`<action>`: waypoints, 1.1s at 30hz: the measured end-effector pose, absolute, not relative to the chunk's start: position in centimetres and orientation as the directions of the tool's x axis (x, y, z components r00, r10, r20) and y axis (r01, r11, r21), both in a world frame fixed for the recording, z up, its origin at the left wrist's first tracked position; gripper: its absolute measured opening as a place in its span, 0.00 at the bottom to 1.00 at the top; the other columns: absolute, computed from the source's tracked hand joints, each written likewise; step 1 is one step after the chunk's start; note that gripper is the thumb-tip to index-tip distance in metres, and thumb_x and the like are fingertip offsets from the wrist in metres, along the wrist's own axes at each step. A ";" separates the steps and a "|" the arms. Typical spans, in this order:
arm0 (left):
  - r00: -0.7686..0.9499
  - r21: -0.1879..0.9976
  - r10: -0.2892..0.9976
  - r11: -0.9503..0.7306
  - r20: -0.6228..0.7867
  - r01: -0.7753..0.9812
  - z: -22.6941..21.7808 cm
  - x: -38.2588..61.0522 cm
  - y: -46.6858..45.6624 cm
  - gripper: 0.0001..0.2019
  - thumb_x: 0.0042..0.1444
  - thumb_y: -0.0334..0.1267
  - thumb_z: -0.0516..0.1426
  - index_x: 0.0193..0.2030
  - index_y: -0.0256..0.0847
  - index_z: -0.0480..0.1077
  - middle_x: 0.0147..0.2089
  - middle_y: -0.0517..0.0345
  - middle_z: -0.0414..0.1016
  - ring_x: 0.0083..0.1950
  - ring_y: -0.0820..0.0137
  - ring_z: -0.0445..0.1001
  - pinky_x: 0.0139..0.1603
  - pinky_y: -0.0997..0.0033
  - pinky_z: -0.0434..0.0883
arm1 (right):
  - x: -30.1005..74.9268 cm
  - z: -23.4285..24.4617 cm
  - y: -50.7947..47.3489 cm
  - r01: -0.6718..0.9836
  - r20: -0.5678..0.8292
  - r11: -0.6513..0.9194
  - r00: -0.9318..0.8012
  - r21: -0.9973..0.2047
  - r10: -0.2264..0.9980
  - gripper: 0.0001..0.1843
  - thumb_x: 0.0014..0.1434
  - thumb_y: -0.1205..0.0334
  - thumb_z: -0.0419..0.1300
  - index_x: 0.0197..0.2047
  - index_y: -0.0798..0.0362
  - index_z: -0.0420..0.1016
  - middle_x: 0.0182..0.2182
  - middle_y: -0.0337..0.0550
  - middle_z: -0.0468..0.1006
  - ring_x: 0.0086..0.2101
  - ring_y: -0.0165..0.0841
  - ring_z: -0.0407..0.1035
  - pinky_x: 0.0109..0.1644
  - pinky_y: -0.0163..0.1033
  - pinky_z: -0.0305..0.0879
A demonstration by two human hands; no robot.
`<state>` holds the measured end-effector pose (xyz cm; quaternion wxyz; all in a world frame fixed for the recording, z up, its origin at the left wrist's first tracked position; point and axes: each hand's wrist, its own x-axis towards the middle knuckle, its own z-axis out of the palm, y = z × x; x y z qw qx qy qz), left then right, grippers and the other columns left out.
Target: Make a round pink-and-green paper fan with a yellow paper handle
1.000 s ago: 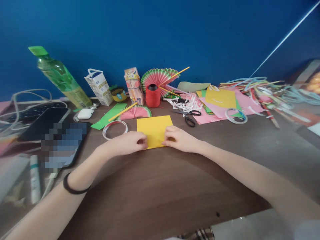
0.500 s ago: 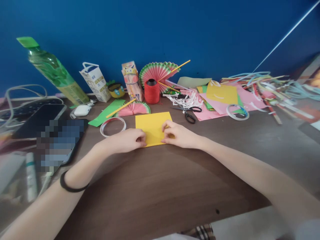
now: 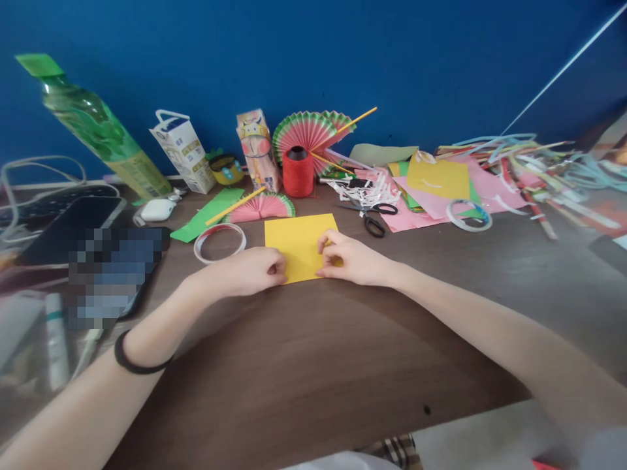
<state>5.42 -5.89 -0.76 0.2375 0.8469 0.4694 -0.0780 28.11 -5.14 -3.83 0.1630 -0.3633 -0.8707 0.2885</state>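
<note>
A sheet of yellow paper [image 3: 300, 240] lies on the dark brown table in front of me. My left hand [image 3: 252, 269] has its fingers curled in a pinch on the paper's near left corner. At the near right edge my right hand [image 3: 353, 258] pinches the same sheet between thumb and bent fingers. The fingertips press low against the table, so the exact grip is partly hidden. Just beyond my left hand lies a roll of tape [image 3: 219, 243]. Black-handled scissors [image 3: 375, 219] rest to the right of the paper.
Behind stand a red thread spool [image 3: 298, 175], a pink and green paper fan [image 3: 306, 134], a carton [image 3: 183, 153] and a green bottle [image 3: 100, 127]. A phone [image 3: 122, 271] lies left, near my forearm. Coloured papers [image 3: 438, 177] and a second tape roll [image 3: 469, 215] are right.
The whole view has shifted slightly, with things on the table appearing a little higher. Both hands keep the same place on the yellow paper.
</note>
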 end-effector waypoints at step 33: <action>0.467 0.282 0.745 -0.373 -0.476 0.884 -0.1 4.4 -5.5 0.06 0.46 0.38 0.50 0.25 0.41 0.66 0.28 0.59 0.70 0.28 0.70 0.66 0.26 0.72 0.57 | 28.1 -3.9 -5.1 0.506 0.067 0.553 -0.695 -0.662 0.716 0.14 0.54 0.63 0.61 0.22 0.55 0.62 0.40 0.43 0.64 0.40 0.31 0.65 0.47 0.39 0.60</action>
